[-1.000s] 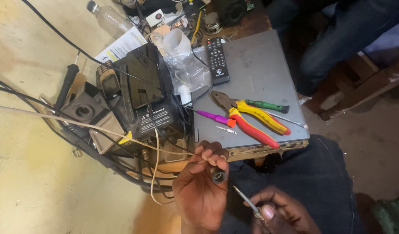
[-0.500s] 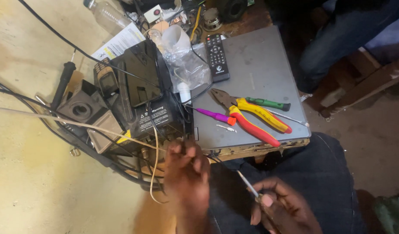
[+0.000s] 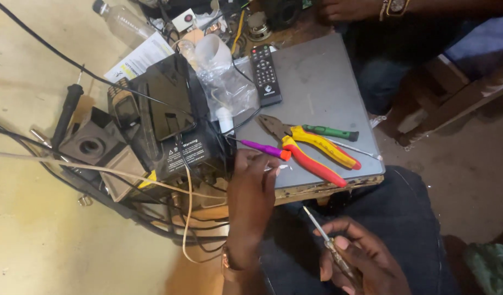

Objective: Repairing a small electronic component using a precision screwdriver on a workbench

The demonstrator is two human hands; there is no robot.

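Observation:
My left hand (image 3: 251, 188) reaches over the near edge of a grey flat box (image 3: 322, 82), its fingertips beside a purple screwdriver (image 3: 261, 147) and a tiny white bit (image 3: 285, 166). Whether it pinches anything is hidden by the fingers. Low over my lap, my right hand (image 3: 358, 262) grips a thin metal screwdriver (image 3: 320, 232) with its shaft pointing up and left. Red and yellow pliers (image 3: 317, 154) and a green screwdriver (image 3: 330, 133) lie on the box just right of my left hand.
A black remote (image 3: 265, 74) lies on the grey box. Left of it stand a black electronics unit (image 3: 172, 106), a clear plastic bag (image 3: 224, 90), tangled cables (image 3: 153, 218), a soldering iron (image 3: 66, 112) and a plastic bottle (image 3: 123, 22). Another person's hand (image 3: 350, 8) rests at the top.
My left hand has risen from near my lap to the edge of the grey box by the purple screwdriver. My right hand kept hold of the thin screwdriver and shifted slightly right.

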